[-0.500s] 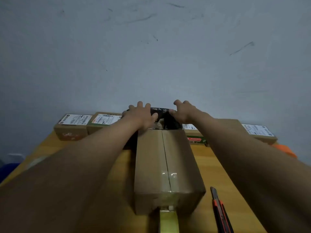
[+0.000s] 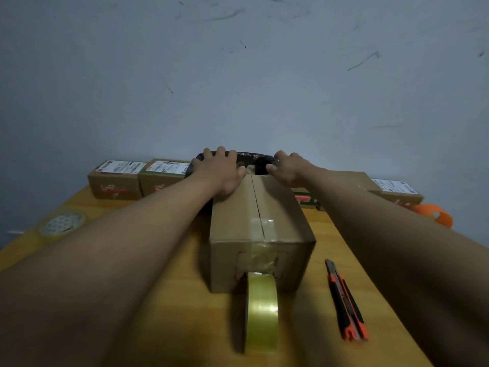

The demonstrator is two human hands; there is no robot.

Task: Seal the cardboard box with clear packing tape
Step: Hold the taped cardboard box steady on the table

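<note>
Head view: both hands (image 2: 221, 170) (image 2: 289, 169) press cardboard box (image 2: 260, 229) far end

Both your arms reach straight forward, bare to the elbow and nearly parallel. Your left hand (image 2: 221, 169) lies palm down with fingers spread and slightly bent, thumb pointing inward. Your right hand (image 2: 289, 168) mirrors it, palm down, fingers curved over the far edge, thumb angled toward the left. The thumbs are near but apart.
</note>
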